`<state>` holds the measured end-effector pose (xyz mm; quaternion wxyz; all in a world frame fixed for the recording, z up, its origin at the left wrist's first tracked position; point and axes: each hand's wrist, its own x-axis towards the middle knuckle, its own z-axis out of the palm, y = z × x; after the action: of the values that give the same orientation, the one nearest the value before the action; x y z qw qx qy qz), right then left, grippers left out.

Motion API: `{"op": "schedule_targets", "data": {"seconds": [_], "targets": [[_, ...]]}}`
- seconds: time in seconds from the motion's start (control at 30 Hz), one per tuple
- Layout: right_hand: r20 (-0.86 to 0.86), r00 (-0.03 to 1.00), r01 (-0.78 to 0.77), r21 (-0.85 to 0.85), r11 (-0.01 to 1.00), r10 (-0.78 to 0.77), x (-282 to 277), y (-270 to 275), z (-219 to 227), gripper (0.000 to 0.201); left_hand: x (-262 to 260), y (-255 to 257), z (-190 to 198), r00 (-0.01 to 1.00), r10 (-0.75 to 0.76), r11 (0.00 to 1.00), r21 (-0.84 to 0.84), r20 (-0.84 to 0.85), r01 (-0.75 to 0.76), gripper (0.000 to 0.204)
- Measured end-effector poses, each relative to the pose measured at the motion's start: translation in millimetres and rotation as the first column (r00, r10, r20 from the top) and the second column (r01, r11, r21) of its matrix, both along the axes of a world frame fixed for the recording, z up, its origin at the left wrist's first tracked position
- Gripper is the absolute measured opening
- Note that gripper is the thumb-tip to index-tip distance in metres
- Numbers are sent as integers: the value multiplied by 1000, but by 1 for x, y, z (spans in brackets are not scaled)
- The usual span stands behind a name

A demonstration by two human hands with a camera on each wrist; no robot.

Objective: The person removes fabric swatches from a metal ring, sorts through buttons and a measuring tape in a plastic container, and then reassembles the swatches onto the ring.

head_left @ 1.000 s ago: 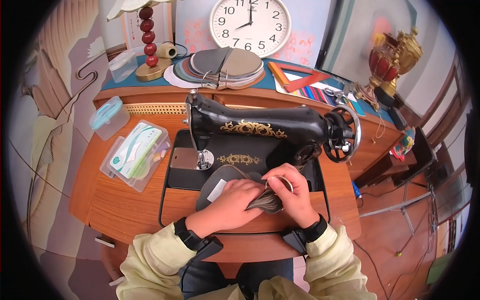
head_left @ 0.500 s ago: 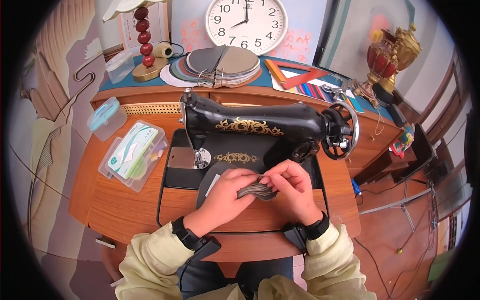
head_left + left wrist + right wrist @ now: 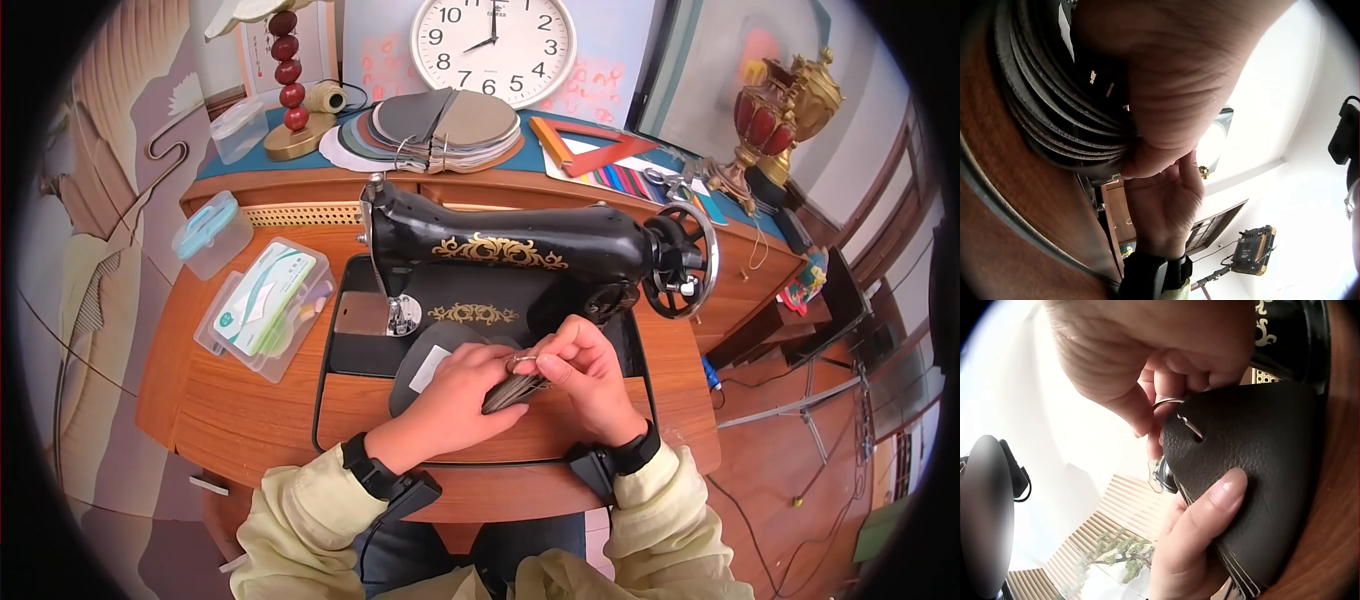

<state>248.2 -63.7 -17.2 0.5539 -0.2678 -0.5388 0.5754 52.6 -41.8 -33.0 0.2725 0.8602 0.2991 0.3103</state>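
Observation:
A stack of dark grey leather swatches (image 3: 1260,437) lies low over the table in front of the sewing machine, its layered edges (image 3: 1054,106) showing in the left wrist view. My left hand (image 3: 450,395) grips it, thumb pressed on the top piece. At the punched corner, the thumb and fingers of my right hand (image 3: 587,385) pinch a metal ring (image 3: 1169,401). One notched end of that ring pokes out of the hole, apart from the pinched part. A white label (image 3: 428,368) shows on the swatch beyond my left hand.
The black sewing machine (image 3: 510,240) stands just behind my hands. At left are a clear box (image 3: 270,315) holding a card pack and a blue-lidded box (image 3: 212,238). On the back shelf sit more swatch stacks (image 3: 410,130), scissors (image 3: 668,185) and a lamp (image 3: 290,95).
My right fingers shifted from holding the large ring upright to pinching it close at the swatch corner. My left hand now grips the stack more bunched together and tilted.

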Motion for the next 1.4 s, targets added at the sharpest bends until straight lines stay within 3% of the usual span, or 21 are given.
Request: {"op": "schedule_targets", "data": {"seconds": [0.17, 0.33, 0.67, 0.97, 1.07, 1.2, 1.3, 1.33, 1.4], "targets": [[7, 1000, 11, -67, 998, -10, 0, -5, 17, 9, -1, 3, 1, 996, 28, 999, -26, 84, -26, 46], [213, 975, 74, -16, 997, -69, 2, -2, 12, 10, 0, 2, 15, 969, 164, 977, 103, 183, -185, 56], [328, 941, 125, -118, 985, -80, 5, -2, 12, 26, -1, 2, 14, 967, 243, 962, 107, 81, -251, 59], [48, 998, 39, -133, 990, -33, 6, 0, 11, 26, 1, 2, 2, 986, 168, 985, 44, 3, -168, 55], [23, 998, 55, -72, 996, -53, 1, 1, 6, 25, 1, 3, 3, 988, 151, 986, 63, 13, -151, 54], [58, 998, -5, -115, 993, 12, 5, -2, 9, 24, 2, 2, 7, 986, 154, 985, 68, 57, -158, 51], [135, 991, -1, -58, 998, 9, 10, 1, 6, 21, 0, 6, 15, 971, 195, 974, 87, 137, -208, 52], [240, 971, 15, -54, 998, -1, 14, 2, 4, 20, -1, 6, 17, 960, 219, 969, 79, 176, -236, 52], [380, 916, 108, 66, 992, -125, 8, 5, -2, 20, 0, 3, 25, 936, 272, 952, 78, 222, -295, 52]]}}
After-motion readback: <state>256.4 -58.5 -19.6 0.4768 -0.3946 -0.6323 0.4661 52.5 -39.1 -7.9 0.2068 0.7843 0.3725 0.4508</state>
